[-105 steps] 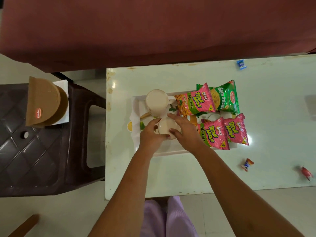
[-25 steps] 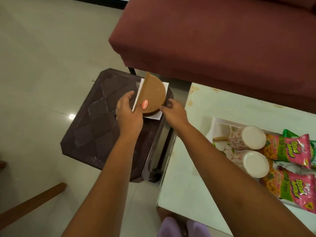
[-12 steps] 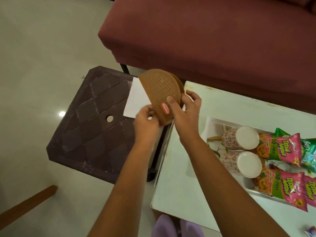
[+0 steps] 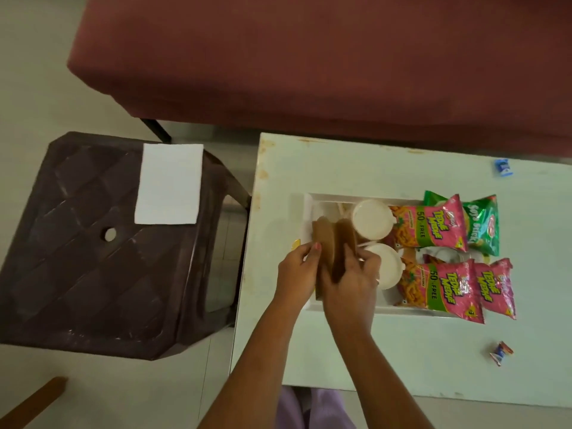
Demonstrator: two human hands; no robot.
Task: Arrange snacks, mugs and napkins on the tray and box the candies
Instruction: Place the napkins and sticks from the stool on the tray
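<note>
The left hand (image 4: pixel 297 269) and the right hand (image 4: pixel 353 281) both grip the brown half-round holder (image 4: pixel 329 243), fingers curled round it, over the left end of the tray (image 4: pixel 309 202), just beside the mugs (image 4: pixel 373 218).

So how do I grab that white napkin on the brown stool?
Probably pinch the napkin at its near right corner, coming from the table side. It lies flat and thin on the stool, so there is nothing to wrap fingers round, and a corner should lift easiest.
</note>
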